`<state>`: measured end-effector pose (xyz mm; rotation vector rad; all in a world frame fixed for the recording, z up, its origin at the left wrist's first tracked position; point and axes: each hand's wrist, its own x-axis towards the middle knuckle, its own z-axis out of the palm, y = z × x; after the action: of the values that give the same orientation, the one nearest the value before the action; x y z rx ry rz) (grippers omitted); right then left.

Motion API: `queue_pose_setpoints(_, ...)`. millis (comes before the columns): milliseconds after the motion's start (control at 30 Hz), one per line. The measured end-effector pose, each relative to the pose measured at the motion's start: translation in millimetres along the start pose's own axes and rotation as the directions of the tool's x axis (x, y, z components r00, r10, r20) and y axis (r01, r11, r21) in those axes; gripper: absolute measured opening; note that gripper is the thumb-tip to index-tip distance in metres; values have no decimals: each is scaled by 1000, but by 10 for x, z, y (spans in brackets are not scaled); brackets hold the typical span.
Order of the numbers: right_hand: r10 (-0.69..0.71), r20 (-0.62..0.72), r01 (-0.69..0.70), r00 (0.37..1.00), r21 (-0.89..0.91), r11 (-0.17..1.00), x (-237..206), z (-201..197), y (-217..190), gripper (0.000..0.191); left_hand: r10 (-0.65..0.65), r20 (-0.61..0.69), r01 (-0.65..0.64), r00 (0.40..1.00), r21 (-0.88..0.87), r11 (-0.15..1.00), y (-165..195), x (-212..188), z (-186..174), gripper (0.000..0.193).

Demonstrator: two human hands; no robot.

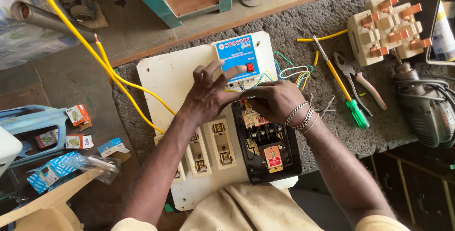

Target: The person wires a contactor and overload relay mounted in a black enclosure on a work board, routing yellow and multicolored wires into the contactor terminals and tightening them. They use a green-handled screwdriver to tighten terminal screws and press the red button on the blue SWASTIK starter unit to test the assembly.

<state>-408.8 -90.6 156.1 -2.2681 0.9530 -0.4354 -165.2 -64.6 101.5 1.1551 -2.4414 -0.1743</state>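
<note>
Black switch box (268, 152) lies on the white board (166, 72) under my right hand (272, 100), whose fingers curl down, seemingly pinching a wire at its top edge. My left hand (208, 93) rests spread open, fingertips on the blue unit (235, 53). Three cream fuse holders (211, 148) sit below my left wrist.

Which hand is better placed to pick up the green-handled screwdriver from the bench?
The right hand. It is at the black switch box, on the same side as the screwdriver. The left hand rests on the blue unit, farther away.
</note>
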Motion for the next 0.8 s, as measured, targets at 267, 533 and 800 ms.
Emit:
queue_pose_setpoints(267,169,99,-161,981,-81,984,-103,-45,204,16,226,-49,-220,973,104,970,-257,-45,248,16)
queue_pose_setpoints(533,101,-42,-100,994,24,995,-43,-50,63,25,177,-121,-158,977,155,975,-283,-105,301,9)
queue_pose_setpoints(800,49,-37,-49,998,14,999,28,94,-41,10,127,-62,-114,990,181,977,-172,-165,249,9)
